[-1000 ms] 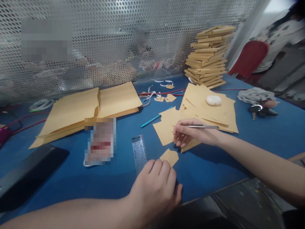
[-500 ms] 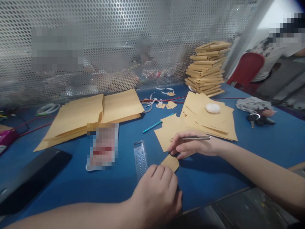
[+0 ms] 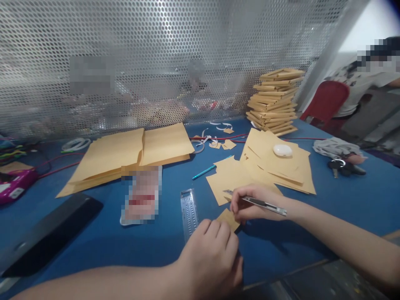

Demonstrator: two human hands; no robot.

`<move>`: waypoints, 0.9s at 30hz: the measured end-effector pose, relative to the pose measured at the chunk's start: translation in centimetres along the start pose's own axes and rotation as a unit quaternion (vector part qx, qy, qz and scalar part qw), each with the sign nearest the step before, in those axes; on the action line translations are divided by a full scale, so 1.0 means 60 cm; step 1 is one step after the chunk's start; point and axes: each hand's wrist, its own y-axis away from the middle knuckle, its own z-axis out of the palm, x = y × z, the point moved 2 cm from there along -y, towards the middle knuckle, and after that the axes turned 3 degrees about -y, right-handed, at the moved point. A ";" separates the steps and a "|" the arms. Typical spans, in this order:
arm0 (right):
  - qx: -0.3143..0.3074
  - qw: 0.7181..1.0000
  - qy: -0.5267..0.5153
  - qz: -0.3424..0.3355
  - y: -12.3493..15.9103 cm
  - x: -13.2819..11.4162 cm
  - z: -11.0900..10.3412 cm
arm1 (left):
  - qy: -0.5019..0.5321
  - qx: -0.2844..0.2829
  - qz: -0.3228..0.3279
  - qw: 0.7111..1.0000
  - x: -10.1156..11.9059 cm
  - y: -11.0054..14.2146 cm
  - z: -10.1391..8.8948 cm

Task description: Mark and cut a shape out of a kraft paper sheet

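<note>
Between left fingers [image 3: 219, 231] and right fingers [image 3: 235, 208]: small paper piece [image 3: 228, 218].

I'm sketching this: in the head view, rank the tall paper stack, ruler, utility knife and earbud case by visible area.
1. Paper stack
2. Ruler
3. Earbud case
Utility knife: unsure, partly covered by the right hand.
</note>
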 end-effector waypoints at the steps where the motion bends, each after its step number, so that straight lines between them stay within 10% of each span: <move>1: 0.006 1.000 0.006 -0.007 0.001 0.000 0.000 | -0.001 -0.001 0.000 1.000 0.000 0.000 0.000; 14: 0.316 0.927 0.135 -0.150 -0.013 -0.022 -0.088 | -0.015 -0.047 -0.022 0.999 -0.010 -0.001 0.005; 27: 0.420 0.874 0.195 -0.148 -0.087 -0.066 -0.149 | -0.025 -0.077 -0.039 0.996 -0.013 -0.001 0.005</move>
